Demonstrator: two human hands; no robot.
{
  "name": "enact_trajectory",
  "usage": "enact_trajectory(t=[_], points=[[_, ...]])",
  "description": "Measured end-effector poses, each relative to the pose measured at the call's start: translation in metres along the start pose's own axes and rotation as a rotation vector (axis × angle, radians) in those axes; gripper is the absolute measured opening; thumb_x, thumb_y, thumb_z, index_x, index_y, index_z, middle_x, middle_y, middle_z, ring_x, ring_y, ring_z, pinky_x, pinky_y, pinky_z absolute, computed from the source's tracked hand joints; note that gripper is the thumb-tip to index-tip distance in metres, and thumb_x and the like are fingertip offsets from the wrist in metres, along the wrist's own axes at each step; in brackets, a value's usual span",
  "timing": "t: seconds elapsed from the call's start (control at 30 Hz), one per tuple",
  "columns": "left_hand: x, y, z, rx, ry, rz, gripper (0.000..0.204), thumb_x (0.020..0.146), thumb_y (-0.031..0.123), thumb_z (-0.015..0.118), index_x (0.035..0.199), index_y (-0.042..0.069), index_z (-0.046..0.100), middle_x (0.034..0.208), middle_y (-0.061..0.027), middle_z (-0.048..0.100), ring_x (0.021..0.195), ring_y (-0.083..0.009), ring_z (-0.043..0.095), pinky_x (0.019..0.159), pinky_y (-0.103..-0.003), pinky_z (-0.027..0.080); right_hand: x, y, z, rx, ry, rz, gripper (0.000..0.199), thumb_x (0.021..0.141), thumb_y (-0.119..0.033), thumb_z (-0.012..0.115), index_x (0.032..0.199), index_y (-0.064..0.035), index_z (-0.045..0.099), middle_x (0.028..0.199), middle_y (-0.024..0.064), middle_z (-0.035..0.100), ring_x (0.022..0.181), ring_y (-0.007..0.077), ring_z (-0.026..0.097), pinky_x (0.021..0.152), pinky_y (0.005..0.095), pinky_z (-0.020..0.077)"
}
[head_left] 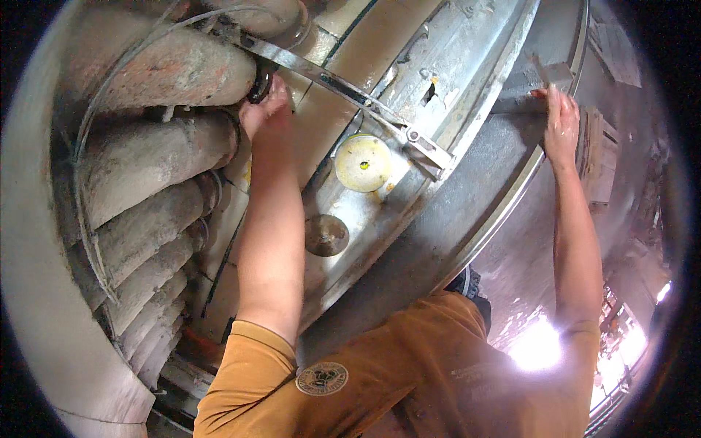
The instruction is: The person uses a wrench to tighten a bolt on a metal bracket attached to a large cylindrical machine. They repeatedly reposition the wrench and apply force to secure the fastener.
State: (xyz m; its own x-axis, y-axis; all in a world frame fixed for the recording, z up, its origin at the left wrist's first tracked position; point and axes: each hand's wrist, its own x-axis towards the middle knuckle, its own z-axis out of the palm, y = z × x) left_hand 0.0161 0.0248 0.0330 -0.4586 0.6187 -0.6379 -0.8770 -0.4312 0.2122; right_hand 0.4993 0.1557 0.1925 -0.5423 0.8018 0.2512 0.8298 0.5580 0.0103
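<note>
My left arm reaches up to the row of dusty, thick cylinders. At the end of the upper cylinder (168, 66), my left hand (269, 108) is closed about a dark, curved rim piece (260, 86); some fingertips are hidden. Out to the far right, my right hand (561, 124) has its fingers stretched upward and the thumb apart. It lies by a grey block (558, 76) on the curved metal trough (511, 120). Blur near those fingertips hides the exact contact.
A metal bar (314, 71) crosses from the cylinders to a bracket (431, 153). Below it, a pale round disc (363, 163) and a round hole (326, 235) sit on the metal ledge. A thin cable (87, 131) hangs over the cylinders. Bright light glares at lower right.
</note>
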Motion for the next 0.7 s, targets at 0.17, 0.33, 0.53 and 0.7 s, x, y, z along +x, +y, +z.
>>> enact_trajectory(t=[0.17,0.33,0.53,0.7], points=[[-0.005,-0.012,0.009,0.141,0.26,0.142,0.038,0.089,0.023,0.032,0.111,-0.002,0.05,0.099,-0.0173,0.056,0.074,-0.0293,0.055,0.061,-0.033,0.048,0.014,-0.016,0.002,0.014,-0.002,0.013,0.023,0.089,-0.024,0.043,0.095,-0.0082,0.059,0.094,0.0074,0.058,0.091,0.024,0.054,0.089,0.0374,0.0342],[0.026,0.04,-0.017,0.385,0.307,-0.049,0.04,0.085,0.033,0.039,0.104,0.0,0.05,0.083,-0.0131,0.051,0.059,-0.0191,0.039,0.054,-0.032,0.04,0.019,-0.016,0.002,0.126,0.014,0.087,0.036,0.09,-0.036,0.041,0.076,-0.0062,0.054,0.068,0.0107,0.055,0.076,0.0267,0.055,0.088,0.0382,0.0336],[0.0,-0.012,0.013,0.178,0.404,0.094,0.038,0.083,0.032,0.039,0.109,0.006,0.049,0.103,-0.0108,0.051,0.09,-0.0277,0.049,0.078,-0.044,0.042,0.014,-0.012,0.001,0.093,-0.018,0.186,0.039,0.089,-0.04,0.041,0.072,-0.0077,0.054,0.064,0.0097,0.056,0.072,0.0259,0.056,0.088,0.0374,0.0341],[0.006,0.004,-0.012,0.203,-0.111,0.06,0.042,0.086,0.033,0.035,0.113,0.004,0.049,0.111,-0.0112,0.054,0.098,-0.0279,0.05,0.083,-0.044,0.043,0.022,-0.018,-0.001,0.154,-0.024,0.18,0.042,0.09,-0.041,0.04,0.07,-0.0072,0.055,0.064,0.0105,0.056,0.072,0.0262,0.056,0.088,0.0369,0.0342]])
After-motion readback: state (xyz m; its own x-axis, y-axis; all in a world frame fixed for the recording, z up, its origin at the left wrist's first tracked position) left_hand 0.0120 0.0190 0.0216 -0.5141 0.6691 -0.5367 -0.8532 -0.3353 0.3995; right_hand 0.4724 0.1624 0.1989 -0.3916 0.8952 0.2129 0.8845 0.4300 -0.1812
